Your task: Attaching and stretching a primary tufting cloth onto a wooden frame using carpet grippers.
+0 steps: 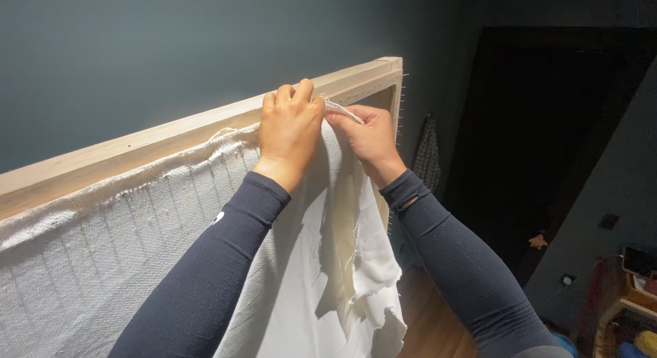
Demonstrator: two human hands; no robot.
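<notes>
A wooden frame [171, 136] runs from the left edge of the picture up to a corner at upper centre, standing against a dark blue-grey wall [137, 50]. Small nails [400, 105] stick out in a row down its right edge. White woven cloth [102, 242] hangs from the top rail, its frayed edge lying along the wood; toward lower centre it falls loose in ragged folds.

The left hand [291, 129] is curled closed over the cloth's top edge, knuckles on the rail. The right hand [369, 139], just beside it and touching it, pinches a strip of the same edge just short of the frame's corner.

Right of the frame lies open room: a dark doorway [540, 139], wooden floor [431, 324], and at lower right a wooden shelf [619, 310], its contents too blurred to name.
</notes>
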